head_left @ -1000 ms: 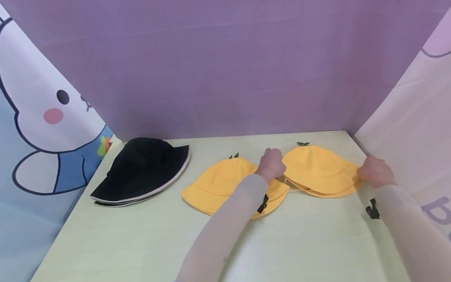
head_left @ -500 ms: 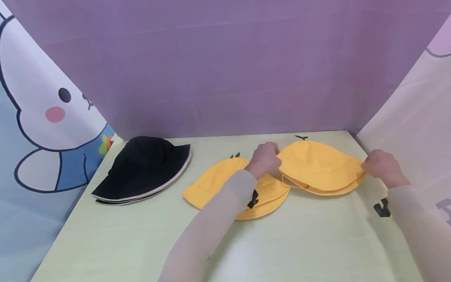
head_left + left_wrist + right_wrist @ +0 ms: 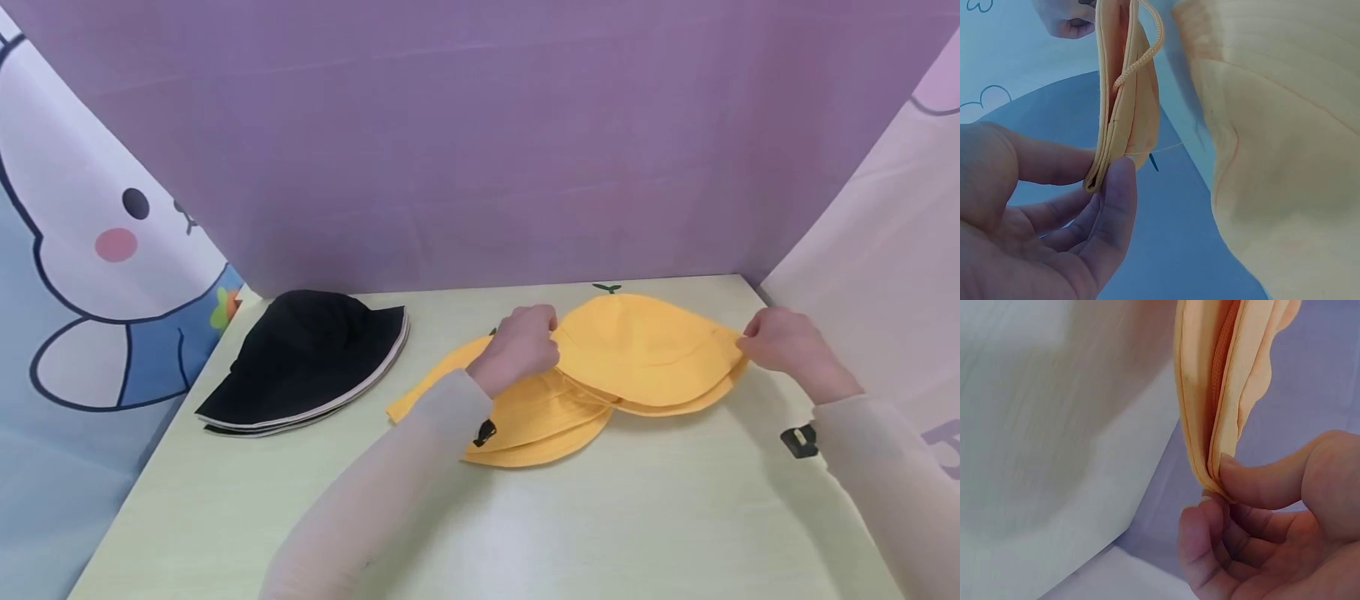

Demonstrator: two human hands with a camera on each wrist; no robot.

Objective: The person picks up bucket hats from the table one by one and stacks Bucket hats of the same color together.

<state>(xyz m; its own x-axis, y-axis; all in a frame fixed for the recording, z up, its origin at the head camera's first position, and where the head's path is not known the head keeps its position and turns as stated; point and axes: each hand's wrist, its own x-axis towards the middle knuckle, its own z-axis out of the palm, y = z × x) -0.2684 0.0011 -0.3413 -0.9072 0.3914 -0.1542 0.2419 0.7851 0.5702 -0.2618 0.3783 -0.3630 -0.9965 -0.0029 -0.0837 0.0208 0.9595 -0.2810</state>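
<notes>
A yellow bucket hat (image 3: 645, 350) with a small green sprout on its crown is folded flat. It overlaps another yellow hat (image 3: 540, 425) that lies on the table. My left hand (image 3: 517, 346) pinches the left end of the folded brim between thumb and fingers, clearly seen in the left wrist view, where a thin cord (image 3: 1157, 37) hangs from the hat. At the opposite brim end, my right hand (image 3: 791, 346) pinches the cloth, and the right wrist view shows the brim layers (image 3: 1210, 444) meeting at the fingertips. The left forearm hides part of the lower yellow hat.
At the table's left lies a black bucket hat (image 3: 307, 358) with a pale-edged brim, its layered edges showing. A purple cloth backdrop (image 3: 480, 150) rises behind the pale table (image 3: 600, 525). Printed cloth walls stand at the left (image 3: 67, 275) and right (image 3: 877, 275).
Both hands have moved left, lifting the sprout hat from the table's right side until it overlaps the lower yellow hat. The black hat has stayed put.
</notes>
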